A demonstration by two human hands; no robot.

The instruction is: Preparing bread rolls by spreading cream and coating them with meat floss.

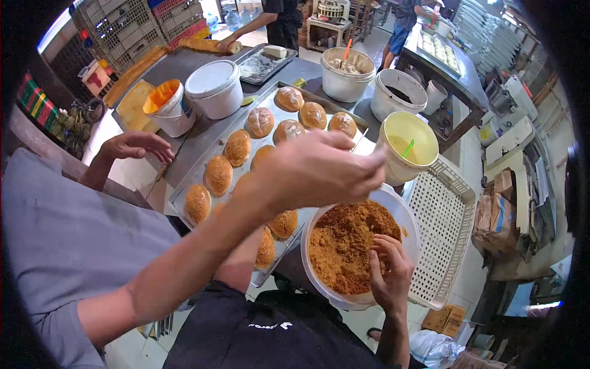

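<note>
My right hand [393,273] reaches into a white tub [410,215] of orange-brown crumbs [344,246]. Its fingers curl loosely, thumb apart, at the crumbs' right side, and I see nothing between them. Of my left arm only a piece of forearm [241,264] shows; a co-worker's arm covers the hand. That co-worker, in a grey shirt at my left, stretches a blurred hand [326,166] over the tub's far side. Their other hand [138,147] hovers near the table's left. Under the arm lies a metal tray [184,195] of buns, some crumb-coated [218,175], others glossy and bare [313,115].
A yellow tub [424,144] with a green-handled utensil stands beyond the crumbs. White buckets [221,98] and a floury tray [255,67] line the table's far part. A perforated crate [445,227] sits at right. Other people work at the back.
</note>
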